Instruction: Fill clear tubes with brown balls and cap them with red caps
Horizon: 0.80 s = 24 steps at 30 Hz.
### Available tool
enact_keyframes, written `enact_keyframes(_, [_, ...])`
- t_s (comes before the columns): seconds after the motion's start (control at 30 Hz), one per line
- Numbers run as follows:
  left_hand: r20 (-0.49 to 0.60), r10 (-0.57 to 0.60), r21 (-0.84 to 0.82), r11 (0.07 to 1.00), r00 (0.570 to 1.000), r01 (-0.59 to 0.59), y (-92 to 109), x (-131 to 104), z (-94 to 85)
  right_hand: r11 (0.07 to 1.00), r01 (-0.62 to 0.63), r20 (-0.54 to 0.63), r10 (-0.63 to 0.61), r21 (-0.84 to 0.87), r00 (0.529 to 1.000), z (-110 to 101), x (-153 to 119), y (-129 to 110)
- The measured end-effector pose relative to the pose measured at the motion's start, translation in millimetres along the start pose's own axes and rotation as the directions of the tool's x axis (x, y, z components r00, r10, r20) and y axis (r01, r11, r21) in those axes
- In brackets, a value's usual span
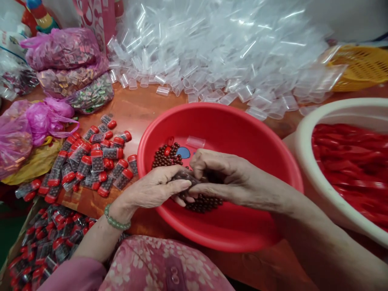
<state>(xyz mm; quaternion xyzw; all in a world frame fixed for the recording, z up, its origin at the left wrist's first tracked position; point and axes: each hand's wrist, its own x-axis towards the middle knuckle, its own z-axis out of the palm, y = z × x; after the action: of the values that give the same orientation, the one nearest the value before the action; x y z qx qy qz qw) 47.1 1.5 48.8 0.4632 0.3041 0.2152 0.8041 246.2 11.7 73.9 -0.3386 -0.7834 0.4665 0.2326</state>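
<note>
My left hand (153, 186) is closed around a small clear plastic tube (184, 176) that looks full of dark brown beads. At the tube's right end, the fingers of my right hand (235, 178) are curled inward and pressed together; whatever they hold is hidden. Both hands are over a red plastic basin (218, 111). Inside it lie loose brown beads (163, 158), a blue disc (183, 152), a clear tube (195, 141) on its side and a small red piece (167, 150).
Filled tubes with red caps (85, 165) are piled left of the basin, with more in a box (45, 246) below. Clear tubes (212, 60) heap at the back. Pink bags (63, 48) stand far left. A white tub (306, 121) of red pieces and a yellow basket (360, 64) are right.
</note>
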Motion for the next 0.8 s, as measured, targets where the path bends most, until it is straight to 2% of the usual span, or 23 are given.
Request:
enact_keyframes(0.1, [-0.029, 0.032, -0.042, 0.999, 0.999, -0.033, -3, 1, -2.2, 0.993, -0.087, 0.003, 0.087, 0.08, 0.996, 0, -4, 0])
enact_keyframes(0.17, [-0.083, 0.082, -0.053, 0.995, 0.993, -0.087, -3, 1, -3.3, 0.99, -0.127, 0.05, 0.124, 0.067, 0.991, -1, -8, 4])
enact_keyframes(0.27, [-0.156, 0.217, 0.081, 0.975, 0.964, -0.206, 1, -7, -4.9, 0.973, -0.198, 0.125, 0.212, -0.117, 0.969, -7, -12, 15])
enact_keyframes(0.37, [-0.154, 0.343, 0.221, 0.926, 0.927, -0.306, 7, -21, -6.1, 0.903, -0.253, 0.117, 0.31, -0.347, 0.944, -13, -5, 29])
enact_keyframes(0.43, [-0.108, 0.329, 0.227, 0.927, 0.938, -0.299, 10, -29, -5.4, 0.822, -0.28, 0.085, 0.367, -0.496, 0.926, -15, 8, 37])
enact_keyframes(0.53, [-0.023, 0.209, 0.248, 0.949, 0.978, -0.196, 10, -34, -1.3, 0.698, -0.302, 0.03, 0.42, -0.649, 0.907, -13, 37, 47])
enact_keyframes(0.6, [-0.059, 0.19, 0.276, 0.947, 0.98, -0.166, 9, -33, 1.7, 0.645, -0.315, -0.009, 0.431, -0.697, 0.902, -9, 56, 54])
enact_keyframes(0.7, [-0.157, 0.222, 0.294, 0.941, 0.962, -0.169, 7, -31, 3.4, 0.561, -0.338, -0.066, 0.449, -0.755, 0.891, -1, 77, 64])
enact_keyframes(0.8, [-0.178, 0.214, 0.271, 0.949, 0.961, -0.162, 7, -31, 1.9, 0.518, -0.313, -0.043, 0.467, -0.796, 0.883, 10, 88, 71])
